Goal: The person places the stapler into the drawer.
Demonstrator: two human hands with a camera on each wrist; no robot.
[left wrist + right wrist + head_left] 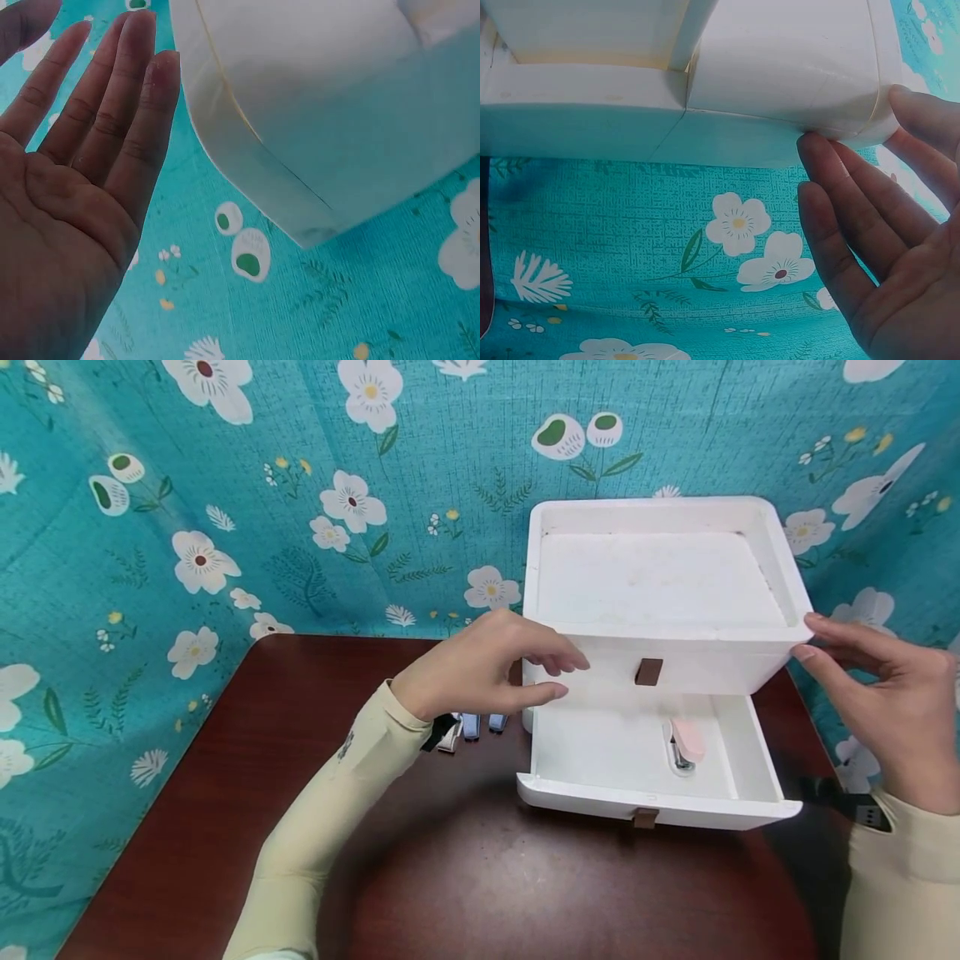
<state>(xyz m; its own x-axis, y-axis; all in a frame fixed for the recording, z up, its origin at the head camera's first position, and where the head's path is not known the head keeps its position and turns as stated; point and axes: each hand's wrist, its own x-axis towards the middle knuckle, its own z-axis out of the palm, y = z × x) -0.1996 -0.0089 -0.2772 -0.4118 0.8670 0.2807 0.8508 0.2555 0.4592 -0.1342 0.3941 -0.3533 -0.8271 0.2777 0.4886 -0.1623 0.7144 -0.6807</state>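
Note:
A white two-tier drawer box (pixel 600 662) stands at the back right, its lower drawer (pixel 592 752) pulled out. Inside that drawer lies a small pink stapler (pixel 687 741). My left hand (pixel 498 664) hovers by the box's left front, fingers extended and thumb apart, holding nothing. In the left wrist view, the palm (pixel 64 202) shows bare beside the white box. At the box's right front corner, my right hand (pixel 892 693) touches with its thumb and fingertips. The right wrist view shows the right hand's fingers (pixel 840 187) mostly straight against the white side.
Small blue and silver pieces (pixel 471 727) lie on the dark red table (pixel 247 810), partly hidden behind the left wrist. Brown pull tabs (pixel 648 672) mark both drawer fronts. A teal floral cloth (pixel 300 460) hangs behind. A dark object (pixel 847 802) sits near the right wrist.

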